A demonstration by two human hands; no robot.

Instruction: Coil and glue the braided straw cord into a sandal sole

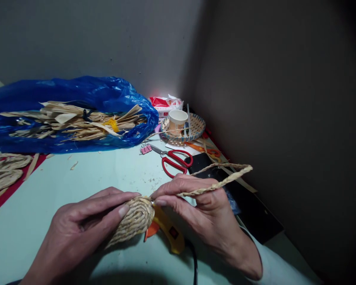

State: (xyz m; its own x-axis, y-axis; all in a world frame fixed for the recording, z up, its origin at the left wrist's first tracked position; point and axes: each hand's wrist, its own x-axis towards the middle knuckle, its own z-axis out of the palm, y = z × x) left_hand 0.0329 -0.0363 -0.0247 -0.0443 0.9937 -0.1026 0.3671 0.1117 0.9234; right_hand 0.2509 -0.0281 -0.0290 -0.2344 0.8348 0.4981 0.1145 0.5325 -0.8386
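Observation:
My left hand [86, 225] is closed on an oval coil of braided straw [133, 217], thumb on its face and fingers along the upper edge. At the coil's right end, my right hand [201, 209] pinches the braided straw cord [222, 183] where it meets the coil. The rest of the cord loops out to the right over the back of that hand. Beneath the coil and the right hand lies a yellow glue gun [167, 233] with an orange trigger and a black cable. Its front end is hidden by the hands and the coil.
Red-handled scissors [176, 160] and a pink binder clip [145, 149] lie beyond my hands. A woven basket [197, 126] holds a paper cup [178, 118]. At back left, a blue plastic bag [103, 89] holds straw bundles [74, 120]. More braid [6, 174] lies at the left edge.

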